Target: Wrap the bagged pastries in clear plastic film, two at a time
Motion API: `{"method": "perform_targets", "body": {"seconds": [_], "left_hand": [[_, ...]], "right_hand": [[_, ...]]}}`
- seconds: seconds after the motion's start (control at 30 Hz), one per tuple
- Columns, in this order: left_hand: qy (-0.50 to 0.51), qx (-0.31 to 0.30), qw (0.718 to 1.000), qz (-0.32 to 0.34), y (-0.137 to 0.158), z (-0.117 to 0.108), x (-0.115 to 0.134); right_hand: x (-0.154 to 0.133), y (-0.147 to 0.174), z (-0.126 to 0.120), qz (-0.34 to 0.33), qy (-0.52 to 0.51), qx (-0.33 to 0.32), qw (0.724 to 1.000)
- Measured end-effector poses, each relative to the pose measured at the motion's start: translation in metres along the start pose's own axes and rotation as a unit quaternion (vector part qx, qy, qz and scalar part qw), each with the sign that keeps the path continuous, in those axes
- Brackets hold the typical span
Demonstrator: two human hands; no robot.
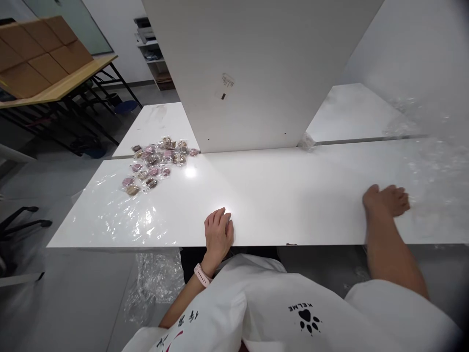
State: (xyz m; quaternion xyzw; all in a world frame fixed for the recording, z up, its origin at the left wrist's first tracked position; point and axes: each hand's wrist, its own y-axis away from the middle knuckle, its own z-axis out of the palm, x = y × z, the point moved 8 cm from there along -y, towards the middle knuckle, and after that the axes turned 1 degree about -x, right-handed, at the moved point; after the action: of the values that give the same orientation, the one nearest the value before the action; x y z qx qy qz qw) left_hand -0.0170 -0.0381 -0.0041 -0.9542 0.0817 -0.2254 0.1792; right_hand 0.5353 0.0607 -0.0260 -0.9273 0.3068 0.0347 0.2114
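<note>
My left hand (219,231) rests palm down at the front edge of the white table (256,195). Its fingers lie loosely on the surface, with nothing visible in them. Farther right, my right hand (388,200) is on the table with its fingers curled in. Whether anything is inside that hand is hidden. Clear plastic wrapping (432,181) spreads beside it on the right. To the left and beyond my left hand lies a loose pile of small, individually wrapped pink and brown pieces (152,159), each in clear film; their exact kind is hard to make out.
A tall white panel (256,73) stands upright on the far side. Clear plastic film (128,215) covers the table's left end, and more plastic (157,278) hangs below. Cardboard boxes (40,54) stand on a wooden table (73,83) at the far left.
</note>
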Motion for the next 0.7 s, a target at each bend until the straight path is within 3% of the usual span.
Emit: {"method": "perform_targets", "body": {"seconds": [0.07,0.2,0.3,0.33,0.4,0.43,0.47,0.5,0.53,0.63,0.7], "left_hand": [[0.014,-0.004,1.000,-0.004,0.000,0.001,-0.001],[0.096,-0.020,0.994,-0.045,-0.004,0.000,-0.008],[0.218,-0.035,0.969,-0.113,-0.012,-0.006,-0.021],[0.256,-0.034,0.956,-0.136,-0.014,-0.010,-0.026],[0.303,-0.020,0.938,-0.168,-0.020,-0.023,-0.035],[0.308,-0.006,0.935,-0.174,-0.022,-0.032,-0.038],[0.302,0.012,0.937,-0.173,-0.024,-0.043,-0.041],[0.291,0.033,0.941,-0.169,-0.025,-0.053,-0.043],[0.279,0.051,0.945,-0.162,-0.025,-0.062,-0.044],[0.266,0.062,0.949,-0.158,-0.024,-0.073,-0.047],[0.296,0.031,0.935,-0.191,-0.023,-0.064,-0.053]], "right_hand": [[-0.007,0.051,-0.003,0.055,-0.013,-0.071,0.996],[-0.112,0.178,-0.030,-0.130,-0.079,-0.151,0.977],[-0.196,0.265,-0.072,-0.284,-0.168,-0.236,0.914],[-0.224,0.290,-0.090,-0.357,-0.216,-0.289,0.862],[-0.264,0.334,-0.136,-0.504,-0.316,-0.419,0.685],[-0.274,0.343,-0.158,-0.531,-0.356,-0.468,0.610],[-0.279,0.342,-0.174,-0.529,-0.392,-0.499,0.564],[-0.283,0.333,-0.183,-0.500,-0.425,-0.509,0.556],[-0.285,0.316,-0.184,-0.453,-0.456,-0.495,0.584],[-0.275,0.267,-0.157,-0.325,-0.488,-0.348,0.731],[-0.272,0.260,-0.130,-0.325,-0.441,-0.264,0.794]]}}
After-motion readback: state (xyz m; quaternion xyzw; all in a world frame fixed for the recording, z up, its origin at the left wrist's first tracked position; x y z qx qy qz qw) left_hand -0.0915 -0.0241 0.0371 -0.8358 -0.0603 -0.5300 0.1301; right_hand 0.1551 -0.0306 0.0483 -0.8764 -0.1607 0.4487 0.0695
